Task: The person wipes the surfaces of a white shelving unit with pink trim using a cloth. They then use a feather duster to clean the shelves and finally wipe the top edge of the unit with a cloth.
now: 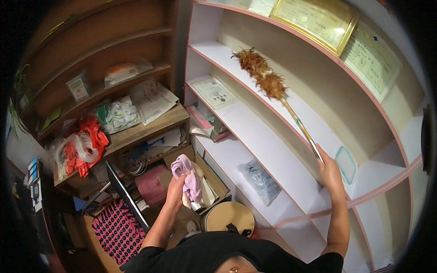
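Observation:
My right hand is closed around the metal end of a feather duster's handle. The duster's brown feather head lies over a white shelf with a pink edge; whether it touches the shelf I cannot tell. My left hand grips a bunched lilac cloth, held above an open cardboard box. Further along the same shelf, near my right hand, a clear plastic piece with a green rim leans at the corner.
On lower white shelves are a printed sheet, a pink box and a plastic-wrapped bundle. A gold-framed certificate stands up high. The wooden shelving at left holds red plastic bags and packets. A round stool stands near me.

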A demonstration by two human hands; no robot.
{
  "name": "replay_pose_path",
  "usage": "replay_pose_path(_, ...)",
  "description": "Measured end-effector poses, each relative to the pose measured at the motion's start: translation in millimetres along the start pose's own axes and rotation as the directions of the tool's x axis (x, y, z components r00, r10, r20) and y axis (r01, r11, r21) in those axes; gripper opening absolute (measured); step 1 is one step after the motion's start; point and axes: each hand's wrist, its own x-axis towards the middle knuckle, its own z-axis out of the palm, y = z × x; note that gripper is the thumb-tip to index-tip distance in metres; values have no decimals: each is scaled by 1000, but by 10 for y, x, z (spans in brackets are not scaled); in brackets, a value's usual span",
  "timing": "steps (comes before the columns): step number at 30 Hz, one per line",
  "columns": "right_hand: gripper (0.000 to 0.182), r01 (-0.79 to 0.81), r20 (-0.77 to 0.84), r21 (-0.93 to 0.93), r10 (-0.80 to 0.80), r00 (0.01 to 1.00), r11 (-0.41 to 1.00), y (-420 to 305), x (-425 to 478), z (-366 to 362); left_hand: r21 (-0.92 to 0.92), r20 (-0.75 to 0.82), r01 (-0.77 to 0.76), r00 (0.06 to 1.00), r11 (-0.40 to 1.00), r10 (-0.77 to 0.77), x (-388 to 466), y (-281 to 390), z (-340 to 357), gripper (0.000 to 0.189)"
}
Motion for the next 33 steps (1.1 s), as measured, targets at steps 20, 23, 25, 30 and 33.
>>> replay_pose_path(20,55,275,400,338,-401,824,900,-715,-183,594,67,5,-35,999,997,35,-344,-253,36,51)
replay_pose_path(23,52,257,144,312,-313,939,915,-366,-868,359,102,95,-15,995,995,5,-280,-312,219,50)
replay_pose_path(25,50,102,10,282,-109,994,954,-55,-1244,107,154,83,-4,997,988,-9,-359,-284,422,49)
replay_pose_path(30,50,-152,-317,-44,130,939,987,723,-2441,-536,163,165,71,981,984,-99,-257,-589,701,41)
replay_pose_path(33,54,-328,-353,-91,277,894,940,680,-3047,-851,191,195,111,969,975,-149,-245,-742,892,37)
